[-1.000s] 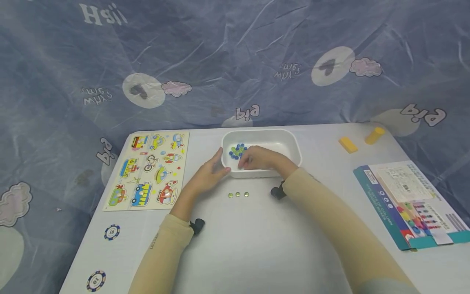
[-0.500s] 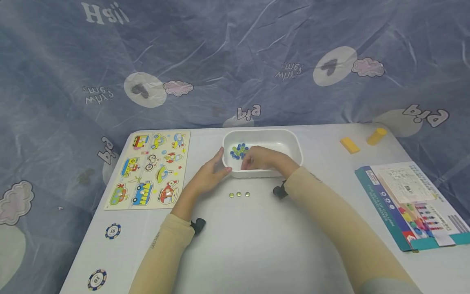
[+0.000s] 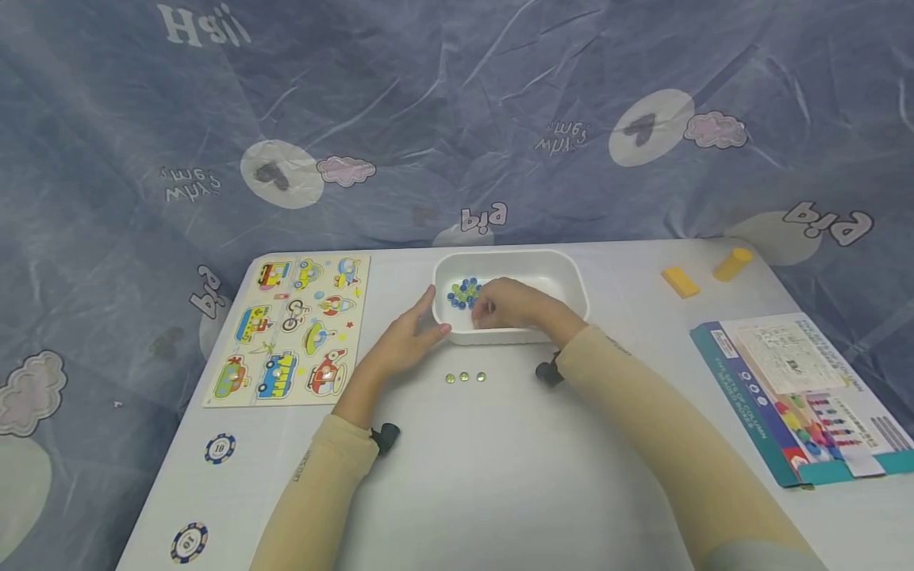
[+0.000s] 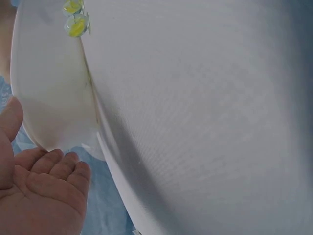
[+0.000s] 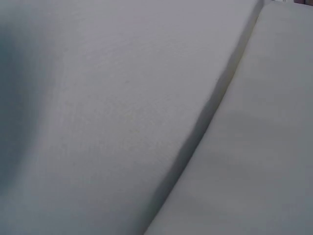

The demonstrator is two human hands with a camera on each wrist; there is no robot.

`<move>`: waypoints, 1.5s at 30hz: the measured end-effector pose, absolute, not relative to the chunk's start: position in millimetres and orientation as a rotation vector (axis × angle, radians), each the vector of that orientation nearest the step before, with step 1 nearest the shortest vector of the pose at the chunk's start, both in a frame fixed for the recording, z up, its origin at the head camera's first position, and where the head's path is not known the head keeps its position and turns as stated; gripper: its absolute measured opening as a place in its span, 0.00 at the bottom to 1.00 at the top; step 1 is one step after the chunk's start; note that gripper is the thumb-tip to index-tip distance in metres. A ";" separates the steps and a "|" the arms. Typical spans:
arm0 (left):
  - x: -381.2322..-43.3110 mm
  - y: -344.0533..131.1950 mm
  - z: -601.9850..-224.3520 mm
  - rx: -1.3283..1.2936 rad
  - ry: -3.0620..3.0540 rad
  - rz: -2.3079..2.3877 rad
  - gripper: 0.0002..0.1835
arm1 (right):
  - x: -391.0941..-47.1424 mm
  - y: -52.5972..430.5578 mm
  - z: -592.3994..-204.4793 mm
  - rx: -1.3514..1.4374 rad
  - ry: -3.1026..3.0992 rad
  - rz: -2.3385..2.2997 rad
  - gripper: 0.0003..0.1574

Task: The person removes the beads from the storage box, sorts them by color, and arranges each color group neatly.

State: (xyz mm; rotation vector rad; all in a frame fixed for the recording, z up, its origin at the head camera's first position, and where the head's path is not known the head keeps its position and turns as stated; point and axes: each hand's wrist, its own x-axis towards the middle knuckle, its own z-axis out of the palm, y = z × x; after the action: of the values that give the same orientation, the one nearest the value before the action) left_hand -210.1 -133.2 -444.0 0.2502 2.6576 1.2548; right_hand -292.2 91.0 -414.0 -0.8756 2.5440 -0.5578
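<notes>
A white plastic tray (image 3: 557, 337) holds a cluster of blue and green glass marbles (image 3: 464, 293) at its left end. My left hand (image 3: 403, 345) touches the tray's left end with fingers extended and thumb at the near corner. In the left wrist view, the fingers (image 4: 63, 169) meet the tray wall (image 4: 54, 98). My right hand (image 3: 507, 303) reaches into the tray beside the marbles, fingers bent down; whether anything is between the fingertips is hidden. Just in front of the tray, three green marbles (image 3: 464, 377) lie in a row on the table. The right wrist view misses the hand.
A picture puzzle board (image 3: 289, 329) lies at the left, with two poker chips (image 3: 219, 449) nearer the front. At the right are a yellow block (image 3: 681, 281), a yellow cylinder (image 3: 731, 265) and a flat toy box (image 3: 800, 396). A printed blue cloth (image 3: 428, 119) hangs behind the table (image 3: 500, 476).
My right hand has shifted slightly to the right and lifted a little inside the tray. The left hand stays at the tray's end, and the three marbles in the row have not moved.
</notes>
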 end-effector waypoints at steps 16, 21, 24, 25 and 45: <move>-210.6 -130.6 -443.9 0.206 2.645 1.261 0.40 | -267.8 106.9 -385.6 -1.123 2.855 -0.679 0.08; -209.3 -131.0 -442.9 0.205 2.648 1.254 0.41 | -248.0 118.7 -374.4 -1.169 2.930 -0.749 0.06; -208.3 -131.6 -442.1 0.200 2.650 1.252 0.41 | -236.3 125.1 -370.4 -1.175 2.951 -0.776 0.06; -208.0 -131.9 -442.0 0.199 2.650 1.250 0.41 | -232.5 126.9 -369.9 -1.179 2.954 -0.788 0.06; -206.2 -129.5 -438.8 0.207 2.637 1.255 0.42 | -178.3 138.8 -404.5 -1.036 2.835 -0.729 0.06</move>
State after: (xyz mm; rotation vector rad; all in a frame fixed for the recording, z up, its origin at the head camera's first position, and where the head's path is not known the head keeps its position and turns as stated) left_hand -206.2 -129.5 -438.8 0.2070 2.6371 1.2553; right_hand -178.3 138.8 -404.5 -1.0355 2.8346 -0.7291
